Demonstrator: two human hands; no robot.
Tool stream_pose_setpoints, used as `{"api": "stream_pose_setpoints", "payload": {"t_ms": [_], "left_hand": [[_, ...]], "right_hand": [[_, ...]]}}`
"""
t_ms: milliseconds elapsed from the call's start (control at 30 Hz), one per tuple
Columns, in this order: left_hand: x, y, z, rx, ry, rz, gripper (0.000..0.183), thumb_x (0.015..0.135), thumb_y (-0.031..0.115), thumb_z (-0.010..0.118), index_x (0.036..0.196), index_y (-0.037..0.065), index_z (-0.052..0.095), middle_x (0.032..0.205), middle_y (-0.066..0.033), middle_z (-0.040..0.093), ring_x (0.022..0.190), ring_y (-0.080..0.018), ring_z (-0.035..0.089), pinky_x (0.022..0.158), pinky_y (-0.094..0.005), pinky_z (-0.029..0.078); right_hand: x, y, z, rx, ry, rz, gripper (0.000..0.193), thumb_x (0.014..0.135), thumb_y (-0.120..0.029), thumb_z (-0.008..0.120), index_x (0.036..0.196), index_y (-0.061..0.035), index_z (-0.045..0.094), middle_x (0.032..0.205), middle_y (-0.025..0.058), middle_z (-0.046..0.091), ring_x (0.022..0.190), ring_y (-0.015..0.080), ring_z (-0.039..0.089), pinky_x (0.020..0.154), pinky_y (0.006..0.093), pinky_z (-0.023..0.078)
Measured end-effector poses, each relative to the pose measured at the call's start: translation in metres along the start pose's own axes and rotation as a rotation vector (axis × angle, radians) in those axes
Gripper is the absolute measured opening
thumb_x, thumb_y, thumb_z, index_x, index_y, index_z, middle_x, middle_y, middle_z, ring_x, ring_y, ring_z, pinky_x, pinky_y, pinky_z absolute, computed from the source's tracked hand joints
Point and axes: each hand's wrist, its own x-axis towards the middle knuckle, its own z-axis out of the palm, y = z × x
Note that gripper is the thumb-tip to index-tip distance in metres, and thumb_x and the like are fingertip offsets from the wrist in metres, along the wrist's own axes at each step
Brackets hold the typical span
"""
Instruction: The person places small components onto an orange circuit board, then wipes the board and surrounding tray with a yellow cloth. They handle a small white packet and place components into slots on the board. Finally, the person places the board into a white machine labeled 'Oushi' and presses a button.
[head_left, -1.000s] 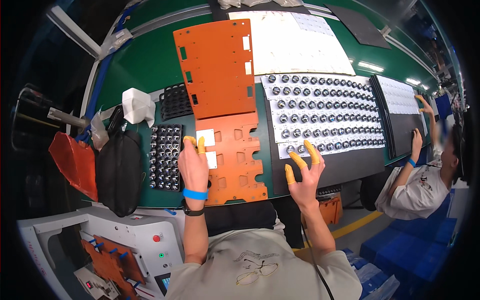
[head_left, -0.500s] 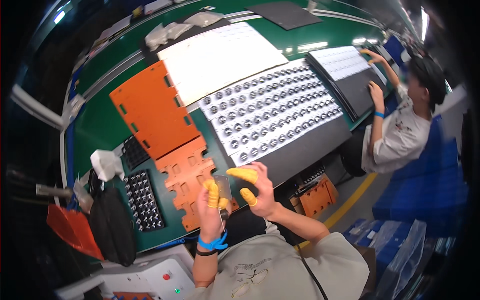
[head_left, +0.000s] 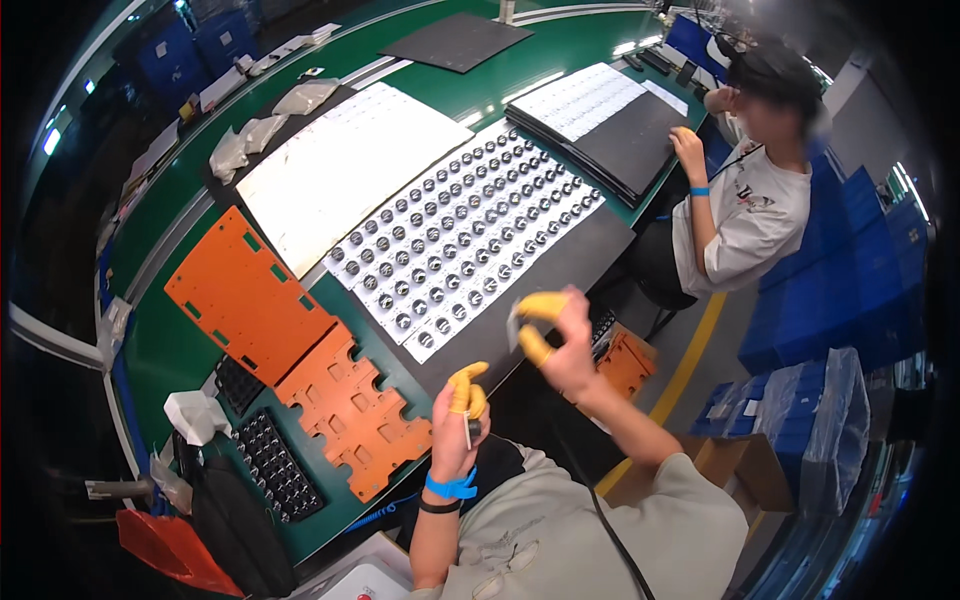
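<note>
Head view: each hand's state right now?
Left hand: closed, holding a small dark part.
Right hand: fingers pinching a thin pale piece, too blurred to identify.

A yellow floor line (head_left: 685,370) runs near blue boxes (head_left: 800,320).

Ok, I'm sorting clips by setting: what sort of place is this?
Most likely a factory assembly area: rows of identical round dark parts are laid out on a long green bench, beside orange slotted plates, and a co-worker sits along it.
</note>
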Motion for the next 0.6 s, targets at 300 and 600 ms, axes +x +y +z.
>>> {"api": "stream_pose_setpoints", "payload": {"t_ms": [300, 600], "left_hand": [[-0.026, 0.001, -0.026, -0.11, 0.091, 0.198, 0.033, 0.106, 0.022, 0.041, 0.129, -0.001, 0.051, 0.079, 0.0004, 0.047, 0.053, -0.0062, 0.04, 0.04, -0.0189, 0.029], [-0.031, -0.004, -0.029, -0.158, 0.107, 0.235, 0.033, 0.105, 0.018, 0.041, 0.129, -0.002, 0.051, 0.081, -0.0001, 0.047, 0.053, -0.0064, 0.04, 0.039, -0.0192, 0.028]], "right_hand": [[0.057, 0.229, -0.078, -0.748, 0.011, 0.051, 0.026, 0.082, -0.018, 0.07, 0.102, -0.0013, 0.069, 0.104, 0.014, 0.065, 0.105, 0.0297, 0.058, 0.111, 0.0481, 0.032], [0.077, 0.254, -0.061, -0.804, -0.03, 0.079, 0.029, 0.083, -0.019, 0.07, 0.105, -0.0012, 0.069, 0.103, 0.0133, 0.064, 0.106, 0.0291, 0.058, 0.109, 0.0465, 0.035]]}}
